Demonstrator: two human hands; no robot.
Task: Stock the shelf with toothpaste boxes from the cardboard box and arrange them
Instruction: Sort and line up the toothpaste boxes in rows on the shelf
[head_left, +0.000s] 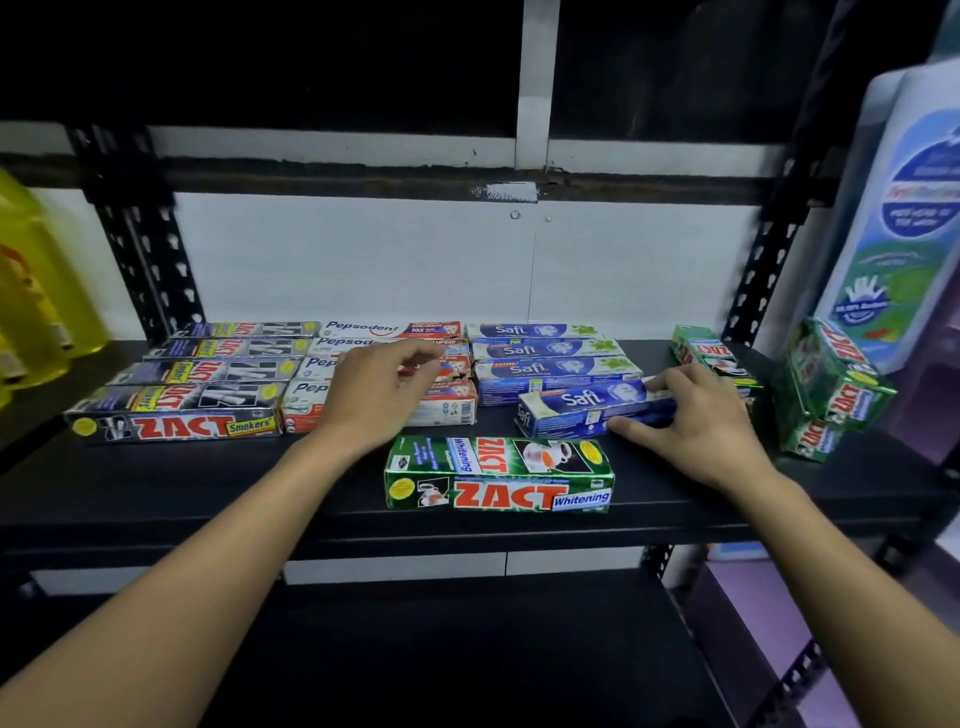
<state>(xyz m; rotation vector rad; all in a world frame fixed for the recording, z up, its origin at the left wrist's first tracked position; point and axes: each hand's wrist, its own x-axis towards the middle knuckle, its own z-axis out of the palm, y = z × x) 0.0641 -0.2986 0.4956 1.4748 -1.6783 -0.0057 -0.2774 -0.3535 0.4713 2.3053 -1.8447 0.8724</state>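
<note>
Toothpaste boxes (550, 369) lie flat in rows on the black shelf (208, 478). A blue box (582, 410) and a green box (498, 473) lie apart in front.

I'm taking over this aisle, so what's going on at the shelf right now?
A person is arranging toothpaste boxes on the black shelf. The right hand grips a blue Safi box lying askew before the Safi row. The left hand hovers over the Pepsodent boxes, holding nothing. Zact Smokers boxes sit lined up at left; one green Zact Whitening box lies alone in front.
</note>
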